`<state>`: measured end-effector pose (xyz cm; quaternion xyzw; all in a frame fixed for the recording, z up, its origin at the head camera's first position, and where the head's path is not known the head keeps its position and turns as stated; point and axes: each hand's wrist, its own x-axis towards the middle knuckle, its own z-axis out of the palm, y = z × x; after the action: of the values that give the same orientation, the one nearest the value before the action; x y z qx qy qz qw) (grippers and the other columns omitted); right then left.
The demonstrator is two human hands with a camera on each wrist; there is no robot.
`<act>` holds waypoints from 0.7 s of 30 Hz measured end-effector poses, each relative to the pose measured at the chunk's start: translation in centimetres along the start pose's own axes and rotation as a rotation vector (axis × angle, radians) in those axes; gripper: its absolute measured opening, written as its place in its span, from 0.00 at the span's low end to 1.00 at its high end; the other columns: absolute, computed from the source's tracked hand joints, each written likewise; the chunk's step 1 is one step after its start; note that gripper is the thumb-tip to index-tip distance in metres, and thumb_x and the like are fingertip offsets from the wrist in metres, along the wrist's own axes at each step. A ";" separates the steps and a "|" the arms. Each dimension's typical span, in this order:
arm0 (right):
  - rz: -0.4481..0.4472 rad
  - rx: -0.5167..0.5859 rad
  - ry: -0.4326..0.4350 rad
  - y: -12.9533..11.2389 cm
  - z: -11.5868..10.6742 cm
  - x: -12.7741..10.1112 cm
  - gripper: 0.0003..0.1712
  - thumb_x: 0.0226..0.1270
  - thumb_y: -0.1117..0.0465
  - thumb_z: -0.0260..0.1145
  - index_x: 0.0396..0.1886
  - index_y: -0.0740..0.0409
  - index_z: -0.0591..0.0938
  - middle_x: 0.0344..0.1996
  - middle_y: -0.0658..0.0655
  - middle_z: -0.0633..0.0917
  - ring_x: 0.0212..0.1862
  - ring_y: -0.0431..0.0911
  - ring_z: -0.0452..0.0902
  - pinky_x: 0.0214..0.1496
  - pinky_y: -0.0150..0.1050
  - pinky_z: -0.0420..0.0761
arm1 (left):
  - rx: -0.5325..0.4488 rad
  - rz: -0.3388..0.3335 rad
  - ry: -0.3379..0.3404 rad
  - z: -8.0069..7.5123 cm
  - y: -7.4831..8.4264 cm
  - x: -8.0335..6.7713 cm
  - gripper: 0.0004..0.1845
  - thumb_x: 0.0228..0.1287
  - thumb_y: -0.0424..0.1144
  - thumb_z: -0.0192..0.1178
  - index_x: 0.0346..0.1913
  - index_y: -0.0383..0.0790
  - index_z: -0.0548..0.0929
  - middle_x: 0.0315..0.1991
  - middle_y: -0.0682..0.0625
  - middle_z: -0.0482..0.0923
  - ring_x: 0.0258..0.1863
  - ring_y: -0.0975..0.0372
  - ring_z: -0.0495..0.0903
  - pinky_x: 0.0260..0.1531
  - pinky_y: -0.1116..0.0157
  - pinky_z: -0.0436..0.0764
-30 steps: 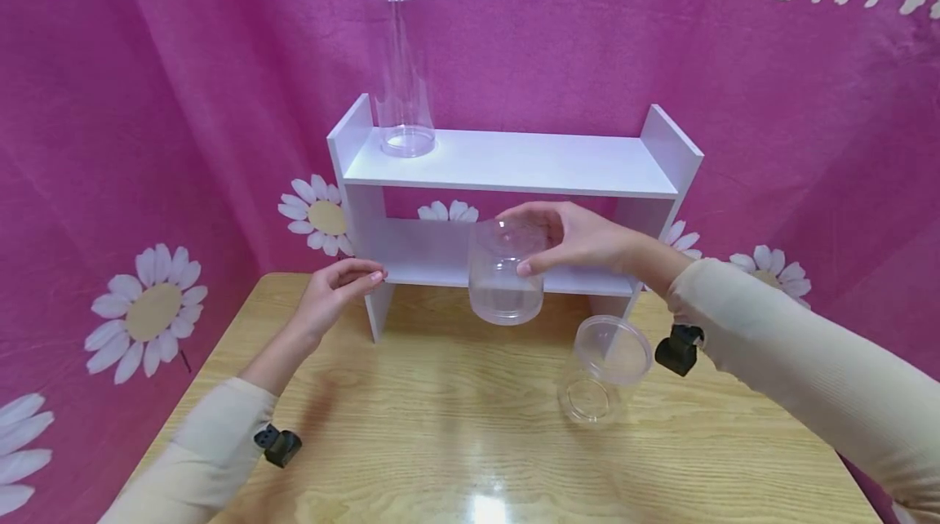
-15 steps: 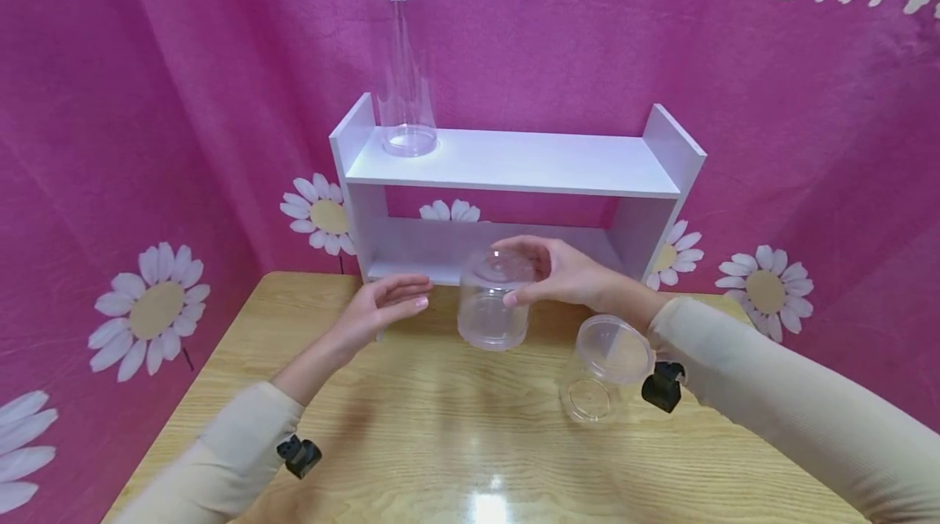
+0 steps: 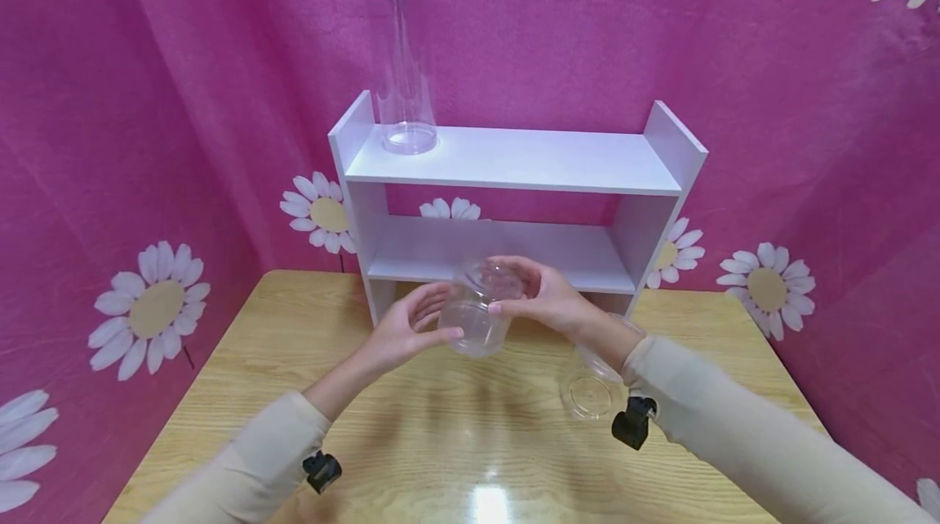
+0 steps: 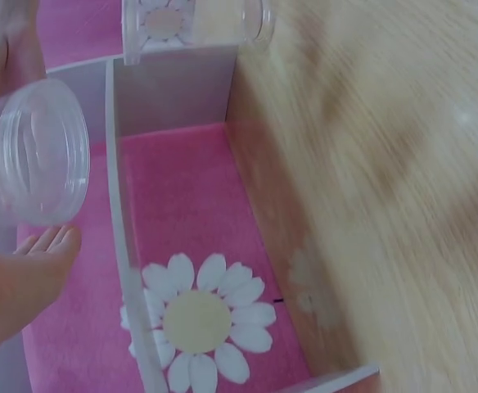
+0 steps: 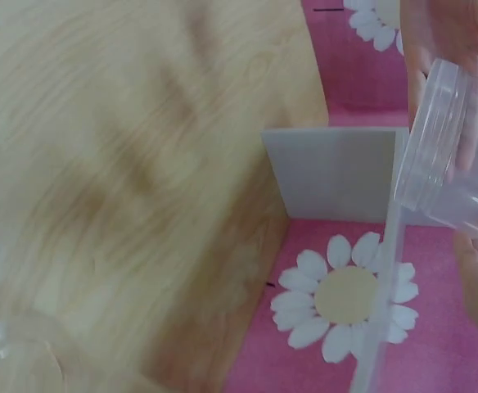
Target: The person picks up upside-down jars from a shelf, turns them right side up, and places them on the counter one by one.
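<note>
Jar [image 3: 479, 313] held between both hands: right hand [image 3: 539, 295] grips it, left hand [image 3: 407, 326] cups its side.

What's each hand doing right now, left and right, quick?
Left hand: fingers curled under the clear jar, thumb on its side, holding it.
Right hand: grips the same clear jar from the other side.

A clear plastic jar [image 3: 477, 308], empty and lidless, hangs tilted above the wooden table, just in front of the white shelf. It has a ridged mouth, and both hands hold it, one on each side.
</note>
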<state>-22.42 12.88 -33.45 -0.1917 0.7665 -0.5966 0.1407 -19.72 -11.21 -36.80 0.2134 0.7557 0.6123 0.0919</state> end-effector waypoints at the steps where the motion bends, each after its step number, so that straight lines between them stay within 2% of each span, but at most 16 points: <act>1: 0.002 0.009 0.011 0.2 0.2 -0.1 0.41 0.55 0.66 0.71 0.69 0.59 0.66 0.64 0.65 0.73 0.59 0.48 0.74 0.61 0.37 0.78 | 0.014 -0.003 0.012 0.2 -0.1 0.0 0.40 0.57 0.36 0.68 0.70 0.32 0.61 0.70 0.35 0.63 0.71 0.45 0.62 0.73 0.53 0.62; 8: 0.034 0.107 0.067 0.9 1.1 -0.7 0.41 0.55 0.63 0.72 0.69 0.57 0.66 0.65 0.64 0.73 0.58 0.43 0.74 0.62 0.36 0.78 | 0.109 -0.042 0.095 1.5 -0.4 0.1 0.42 0.52 0.42 0.72 0.69 0.38 0.65 0.70 0.40 0.66 0.72 0.47 0.63 0.72 0.50 0.62; 11: 0.053 0.152 0.083 1.2 1.5 -0.8 0.42 0.55 0.65 0.72 0.70 0.57 0.66 0.66 0.63 0.72 0.61 0.45 0.74 0.65 0.39 0.76 | 0.157 -0.057 0.141 1.9 -0.6 0.1 0.42 0.50 0.42 0.74 0.68 0.40 0.67 0.69 0.42 0.68 0.71 0.47 0.64 0.71 0.51 0.64; 16: 0.068 0.177 0.096 1.8 1.9 -1.0 0.43 0.55 0.64 0.72 0.70 0.56 0.65 0.69 0.61 0.69 0.69 0.53 0.68 0.70 0.43 0.71 | 0.238 -0.047 0.185 2.4 -0.7 0.0 0.42 0.47 0.42 0.75 0.66 0.39 0.69 0.66 0.43 0.72 0.69 0.48 0.68 0.70 0.53 0.67; 21: 0.042 0.180 0.071 2.2 1.9 -1.3 0.42 0.56 0.66 0.70 0.71 0.60 0.64 0.70 0.63 0.67 0.71 0.56 0.64 0.69 0.40 0.71 | 0.330 -0.002 0.215 2.7 -0.9 -0.1 0.40 0.45 0.45 0.76 0.63 0.40 0.74 0.59 0.44 0.79 0.60 0.50 0.77 0.62 0.52 0.76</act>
<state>-20.71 12.35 -36.11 -0.1408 0.7182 -0.6664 0.1426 -18.72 -9.02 -38.28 0.1583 0.8516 0.4992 -0.0248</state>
